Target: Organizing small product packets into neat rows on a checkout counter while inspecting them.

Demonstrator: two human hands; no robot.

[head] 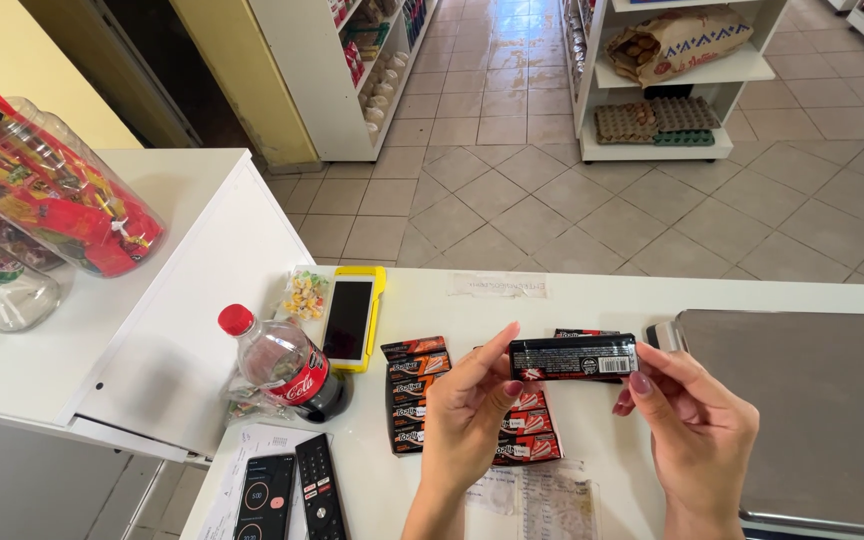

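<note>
Both hands pinch one black gum pack (573,357) by its ends, left hand (470,410) and right hand (694,420) fingers closed on it, held just above the red gum packs (419,392) lying on the white counter (432,295), right of the soda bottle (285,363).

A white counter (652,300) holds a soda bottle (287,365) with a red cap, a phone in a yellow case (350,318), a bag of sweets (304,295), a second phone (265,496) and a black remote (318,490). A candy jar (52,190) lies at left. A grey scale (812,410) sits at right. Shelves (672,75) stand across the tiled floor (512,200).
</note>
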